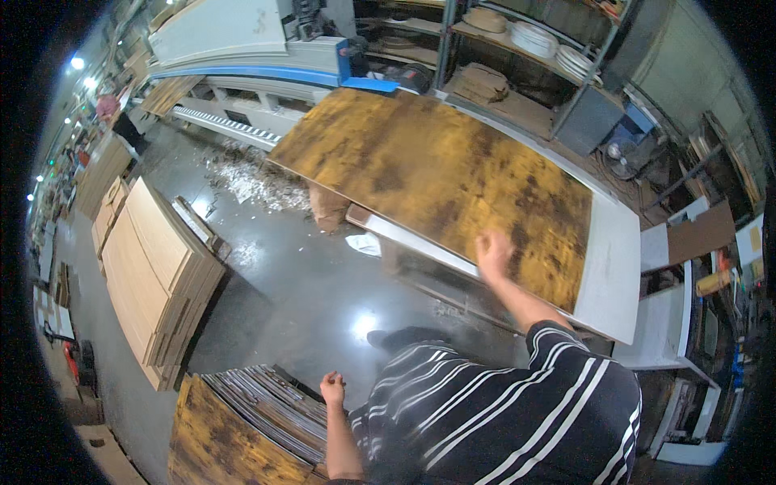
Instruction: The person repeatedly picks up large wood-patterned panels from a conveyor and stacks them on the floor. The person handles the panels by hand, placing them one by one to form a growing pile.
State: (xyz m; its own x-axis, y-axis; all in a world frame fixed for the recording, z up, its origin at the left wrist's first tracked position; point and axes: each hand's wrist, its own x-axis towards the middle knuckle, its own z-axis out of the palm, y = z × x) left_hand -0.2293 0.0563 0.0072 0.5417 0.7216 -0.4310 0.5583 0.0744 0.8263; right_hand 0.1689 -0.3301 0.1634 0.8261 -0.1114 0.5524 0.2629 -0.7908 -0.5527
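A large board with a mottled yellow-and-brown face point(420, 162) lies flat across a white-topped table point(614, 267) in front of me. My right hand point(495, 252) is over its near edge, fingers curled inward and slightly blurred; whether it touches the board I cannot tell. Low at my left side hangs my left hand point(332, 390), its fingers curled closed with nothing visible in them. Close to that hand stands a stack of panels point(267, 404), its top one point(222, 440) mottled in the same yellow and brown.
Pale wooden panels point(149, 271) are stacked on the floor to the left. A long machine with a blue strip point(267, 74) adjoins the table's far left end. Scraps point(259, 184) litter the floor beneath it. Shelves point(517, 61) stand behind; another person point(121, 121) is far left.
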